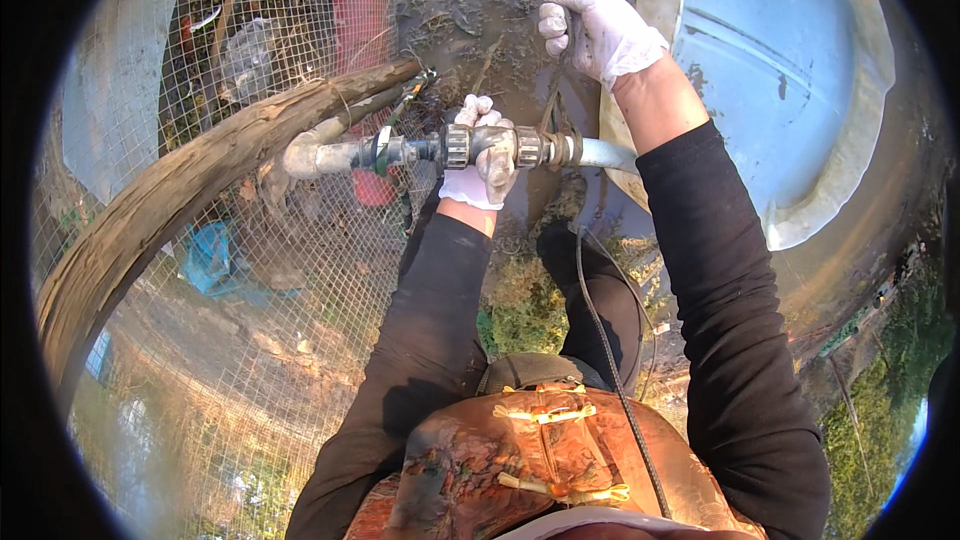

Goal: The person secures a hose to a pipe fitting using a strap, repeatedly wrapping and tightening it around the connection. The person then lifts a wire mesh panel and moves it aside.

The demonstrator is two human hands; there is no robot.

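View from the head, looking down. A grey pipe [420, 151] runs horizontally across the centre, from 9 o'clock to 3 o'clock, with ribbed couplings and a valve [492, 145] at mid-length; its surface is dull and mud-stained. The left hand [478, 166], in a white glove, is closed around the valve. The right hand [596, 28], also gloved, at 12 o'clock above the pipe, is closed on a thin cord [553, 100] that runs down to the pipe. A wooden pole [190, 180] and wire mesh [250, 270] lie at 9 o'clock; a blue tank [790, 60] stands at 2 o'clock.
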